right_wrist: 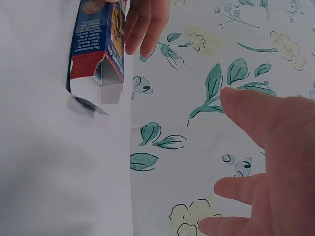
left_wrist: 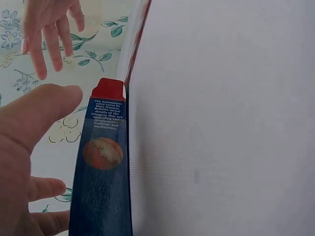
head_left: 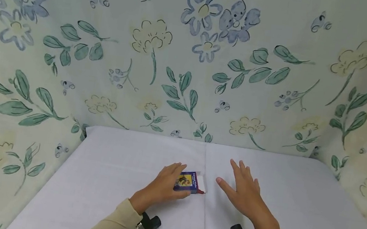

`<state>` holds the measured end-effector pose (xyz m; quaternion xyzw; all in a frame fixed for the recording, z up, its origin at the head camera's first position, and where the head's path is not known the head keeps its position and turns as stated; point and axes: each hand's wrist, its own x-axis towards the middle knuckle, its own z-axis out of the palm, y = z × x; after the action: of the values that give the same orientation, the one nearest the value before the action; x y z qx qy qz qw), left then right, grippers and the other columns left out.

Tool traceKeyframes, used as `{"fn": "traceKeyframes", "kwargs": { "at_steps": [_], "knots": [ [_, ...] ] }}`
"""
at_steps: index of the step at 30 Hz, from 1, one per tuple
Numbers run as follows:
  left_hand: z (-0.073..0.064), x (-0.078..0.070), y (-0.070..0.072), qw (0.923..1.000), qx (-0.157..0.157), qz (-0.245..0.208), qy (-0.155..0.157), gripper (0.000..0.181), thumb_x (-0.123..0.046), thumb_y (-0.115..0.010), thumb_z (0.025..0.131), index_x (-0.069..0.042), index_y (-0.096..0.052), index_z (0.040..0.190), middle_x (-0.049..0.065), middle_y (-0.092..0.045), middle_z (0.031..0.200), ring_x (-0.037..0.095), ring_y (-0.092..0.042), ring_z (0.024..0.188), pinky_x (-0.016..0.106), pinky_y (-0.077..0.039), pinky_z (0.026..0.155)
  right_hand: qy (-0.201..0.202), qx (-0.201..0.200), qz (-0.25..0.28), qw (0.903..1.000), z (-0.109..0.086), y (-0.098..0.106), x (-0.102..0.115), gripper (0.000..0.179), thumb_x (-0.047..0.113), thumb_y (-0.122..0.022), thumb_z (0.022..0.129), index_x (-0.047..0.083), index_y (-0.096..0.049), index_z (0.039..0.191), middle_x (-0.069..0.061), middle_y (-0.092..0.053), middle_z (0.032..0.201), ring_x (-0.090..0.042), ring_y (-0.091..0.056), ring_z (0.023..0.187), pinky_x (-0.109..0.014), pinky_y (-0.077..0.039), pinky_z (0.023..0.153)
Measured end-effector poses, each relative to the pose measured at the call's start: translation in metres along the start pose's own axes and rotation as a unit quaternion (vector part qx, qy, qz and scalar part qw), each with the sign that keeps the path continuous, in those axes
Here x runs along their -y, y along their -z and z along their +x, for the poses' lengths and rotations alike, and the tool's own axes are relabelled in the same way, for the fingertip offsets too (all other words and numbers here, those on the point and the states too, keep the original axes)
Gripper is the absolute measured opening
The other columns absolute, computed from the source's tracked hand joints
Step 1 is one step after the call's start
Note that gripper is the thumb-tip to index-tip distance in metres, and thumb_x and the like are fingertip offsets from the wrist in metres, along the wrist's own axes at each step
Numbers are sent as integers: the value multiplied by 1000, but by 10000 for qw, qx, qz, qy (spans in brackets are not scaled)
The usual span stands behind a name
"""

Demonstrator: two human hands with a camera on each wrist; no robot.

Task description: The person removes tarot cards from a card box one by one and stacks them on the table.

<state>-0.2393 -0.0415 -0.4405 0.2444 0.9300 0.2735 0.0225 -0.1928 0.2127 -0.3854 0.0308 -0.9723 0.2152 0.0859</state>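
A small blue card box [head_left: 186, 182] with a yellow picture lies on the white cloth. Its right end is open, and the red-edged flaps stick out, white on the inside [right_wrist: 88, 88]. My left hand [head_left: 162, 184] is around the box's left part, fingers at the far side and thumb along the near side. The left wrist view shows the thumb [left_wrist: 47, 110] apart from the box's printed narrow side; contact by the other fingers cannot be told. To the right of the box, my right hand [head_left: 245, 192] hovers with spread fingers, holding nothing. What is inside the box is unclear.
White cloth [head_left: 123, 153] covers the table, with a crease running front to back beside the box. Floral fabric [head_left: 188, 73] hangs behind the table and along both sides. Dark camera mounts [head_left: 151, 223] sit at both wrists.
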Motion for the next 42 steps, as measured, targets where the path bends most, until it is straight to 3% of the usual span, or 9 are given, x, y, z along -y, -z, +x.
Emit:
{"fn": "traceKeyframes", "kwargs": {
  "at_steps": [4,9,15,24,32,42],
  "knots": [
    [0,-1,-3,9998,120,-133,-65,91,-50,-73,80,-21,-26,152,6,-26,157,30,-23,143,53,-22,112,-13,148,89,9998,-2,1,3,90,63,-53,88,4,-26,151,-30,-15,154,-54,-10,139,-75,-7,100],
    [1,0,-5,9997,196,11,-149,88,-45,-75,81,-21,-27,152,2,-29,156,25,-22,144,49,-12,115,-37,307,237,9992,-3,0,6,91,63,-53,88,5,-25,151,-29,-16,154,-53,-10,139,-75,-7,99],
    [-3,3,-6,9998,132,134,-55,88,-39,-78,80,-17,-30,151,4,-33,153,25,-29,141,45,-22,113,-4,394,296,9988,-5,-3,10,92,65,-52,87,6,-25,151,-28,-15,155,-52,-9,140,-75,-7,99],
    [-2,5,-6,9997,-15,-45,242,79,-34,-78,81,-12,-40,146,6,-42,146,22,-41,130,39,-37,106,31,377,252,9990,-4,-4,13,86,60,-53,90,4,-28,150,-29,-17,154,-51,-12,139,-74,-9,101],
    [-1,3,1,9998,-130,139,12,77,-39,-79,78,-14,-44,142,1,-53,133,14,-50,113,35,-42,97,-153,109,310,9993,-2,0,16,76,50,-55,93,3,-31,148,-28,-24,153,-48,-24,138,-66,-28,100],
    [-12,2,7,9999,-96,-100,98,78,-41,-80,77,-15,-43,142,-1,-56,127,10,-51,102,33,-45,91,-129,-262,566,9980,-4,0,29,65,39,-59,94,2,-39,144,-25,-38,146,-44,-35,134,-59,-36,99]
  ]
}}
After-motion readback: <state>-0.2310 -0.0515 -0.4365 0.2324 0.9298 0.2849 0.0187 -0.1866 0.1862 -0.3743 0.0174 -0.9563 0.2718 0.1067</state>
